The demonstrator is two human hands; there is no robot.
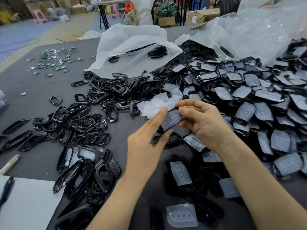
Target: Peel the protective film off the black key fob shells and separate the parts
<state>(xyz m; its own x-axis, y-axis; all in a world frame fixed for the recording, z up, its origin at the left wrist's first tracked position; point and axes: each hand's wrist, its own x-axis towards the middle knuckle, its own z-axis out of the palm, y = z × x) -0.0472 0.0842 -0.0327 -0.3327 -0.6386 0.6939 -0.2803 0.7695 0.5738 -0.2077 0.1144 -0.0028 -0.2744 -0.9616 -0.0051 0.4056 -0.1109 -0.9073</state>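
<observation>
The black plastic key fob shell [161, 129] is held above the grey desk [41, 100] at the centre of the scene, between both hands; its long axis runs from near-left to far-right, and its face, covered by the translucent white dimpled film [172, 119], is turned up toward the camera. The right hand [206, 125] takes the far-right end; its grip is closed on the shell, thumb on the upper edge and curled fingers beneath. The left hand [146, 141] takes the near-left end; its grip is a light pinch, with the forefinger laid nearly straight along the left edge of the film and the thumb against the near corner, and its other fingers extended and holding nothing. The film therefore lies directly between the two grips, and the left forefinger is nearest its free left edge; the peel most likely starts from that edge and travels along the long axis toward the right hand, which acts as the anchor. Whether an edge of the film is already lifted cannot be determined. A heap of loose peeled white films [159, 103] lies just beyond the hands; bare black frames [86, 123] lie to the left; a pile of film-covered shells [249, 97] lies to the right.
</observation>
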